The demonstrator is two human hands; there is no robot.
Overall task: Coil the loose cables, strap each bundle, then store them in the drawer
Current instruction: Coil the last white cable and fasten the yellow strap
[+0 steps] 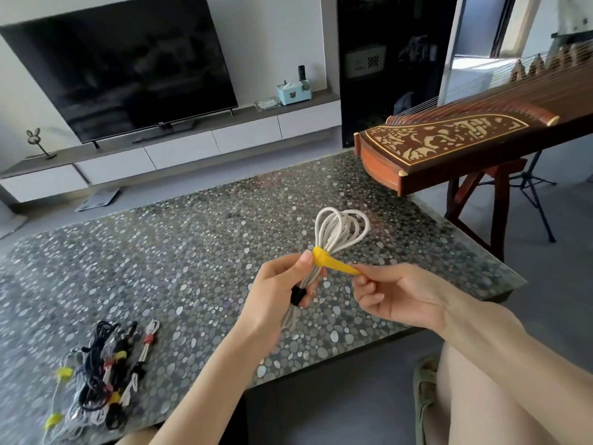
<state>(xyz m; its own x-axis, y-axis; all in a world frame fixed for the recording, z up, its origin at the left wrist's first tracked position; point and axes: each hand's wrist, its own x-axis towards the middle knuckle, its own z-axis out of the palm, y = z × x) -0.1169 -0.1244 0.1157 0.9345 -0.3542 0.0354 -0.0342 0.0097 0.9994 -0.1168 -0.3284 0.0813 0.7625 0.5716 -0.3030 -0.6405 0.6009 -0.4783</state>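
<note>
My left hand (282, 284) grips a coiled white cable (340, 228) above the table, its loops fanning out past my thumb. A yellow strap (330, 260) is wound round the bundle just above my fingers. My right hand (390, 295) pinches the strap's free end and holds it out to the right. A black strap (297, 296) circles the same bundle lower down, inside my left palm. A pile of strapped cables (102, 377), black and white with yellow and red straps, lies at the table's near left.
The pebble-patterned glass table (192, 239) fills the middle. A wooden zither (465, 142) on a stand overhangs its far right corner. A TV (128, 69) sits on a low cabinet with white drawers (179, 152) beyond. My knee (500, 396) is at the lower right.
</note>
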